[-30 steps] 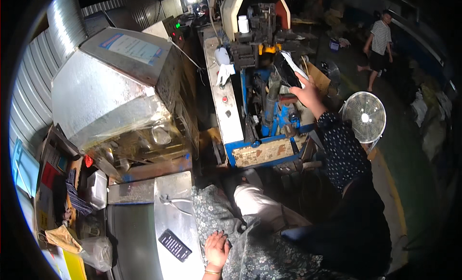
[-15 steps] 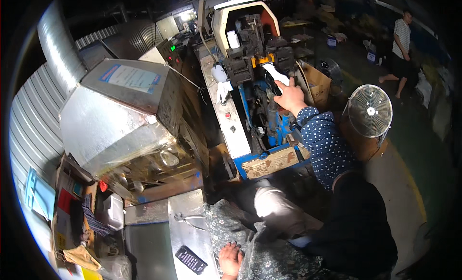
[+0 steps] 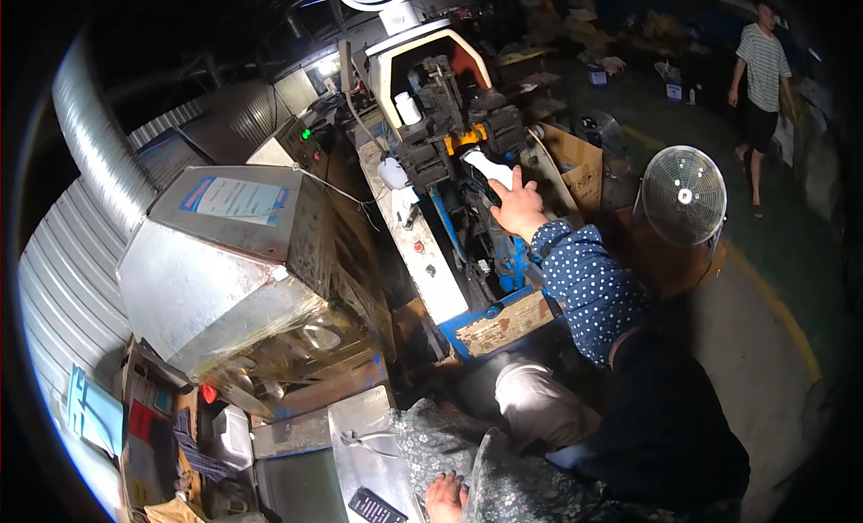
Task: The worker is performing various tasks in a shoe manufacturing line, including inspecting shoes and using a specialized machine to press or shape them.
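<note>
My right hand point(image 3: 520, 205), in a dotted blue sleeve, reaches over the machine point(image 3: 449, 127) ahead. Its fingers are spread, with the fingertips at the near end of a long white piece point(image 3: 490, 170). That piece leans from a yellow-orange part point(image 3: 465, 138) of the machine; its exact kind cannot be made out. My left hand point(image 3: 444, 499) lies low in the view on flowered dark cloth point(image 3: 440, 438), its fingers loosely stretched and holding nothing. A phone point(image 3: 376, 505) and pliers point(image 3: 369, 442) lie on the metal surface to its left.
A metal hood point(image 3: 216, 271) bulks at the left. Right of the machine are a cardboard box point(image 3: 575, 168) and a round fan point(image 3: 683, 196). A white glue-like bottle point(image 3: 407, 108) stands on the machine. Far right, a person point(image 3: 760, 82) is on the floor.
The view has shifted slightly, so the machine sits further left. My right hand stays at the white piece, with its fingers more spread. The person at the far right has stepped nearer.
</note>
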A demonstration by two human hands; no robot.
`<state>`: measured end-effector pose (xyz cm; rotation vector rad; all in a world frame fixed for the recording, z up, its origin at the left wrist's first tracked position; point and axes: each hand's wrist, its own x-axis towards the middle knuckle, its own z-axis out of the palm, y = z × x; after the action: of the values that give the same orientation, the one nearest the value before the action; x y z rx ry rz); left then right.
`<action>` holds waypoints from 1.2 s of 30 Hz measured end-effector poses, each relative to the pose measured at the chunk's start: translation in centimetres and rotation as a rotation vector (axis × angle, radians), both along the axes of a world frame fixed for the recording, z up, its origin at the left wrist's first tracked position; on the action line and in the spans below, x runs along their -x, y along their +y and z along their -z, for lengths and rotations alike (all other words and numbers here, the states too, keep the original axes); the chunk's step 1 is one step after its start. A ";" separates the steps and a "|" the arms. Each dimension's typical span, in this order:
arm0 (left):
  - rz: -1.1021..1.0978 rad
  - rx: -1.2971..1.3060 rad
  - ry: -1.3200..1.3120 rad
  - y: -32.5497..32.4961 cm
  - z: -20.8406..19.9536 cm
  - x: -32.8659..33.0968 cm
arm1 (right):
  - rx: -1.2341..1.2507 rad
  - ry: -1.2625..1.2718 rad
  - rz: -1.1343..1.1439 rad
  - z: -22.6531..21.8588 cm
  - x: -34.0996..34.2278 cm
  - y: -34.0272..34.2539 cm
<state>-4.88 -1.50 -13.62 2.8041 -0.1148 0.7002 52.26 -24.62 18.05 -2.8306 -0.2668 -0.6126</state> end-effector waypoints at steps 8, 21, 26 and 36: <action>-0.075 0.016 0.066 -1.3 -5.1 -4.2 | -0.097 -0.058 -0.019 0.3 -1.1 -0.4; 0.038 -0.065 0.045 -4.2 -8.6 -14.7 | -0.127 0.032 0.065 -1.0 -9.4 3.4; 0.066 -0.070 0.037 -4.7 -9.1 -17.8 | -0.216 0.082 0.046 -2.4 -9.3 3.5; -0.112 0.005 0.034 -2.3 -9.0 -16.1 | -0.376 0.010 0.048 -2.8 -10.9 5.2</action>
<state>11.24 -3.84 -4.61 2.8341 0.0502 0.6763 63.20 -19.39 20.82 -2.4823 -0.0712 -0.5879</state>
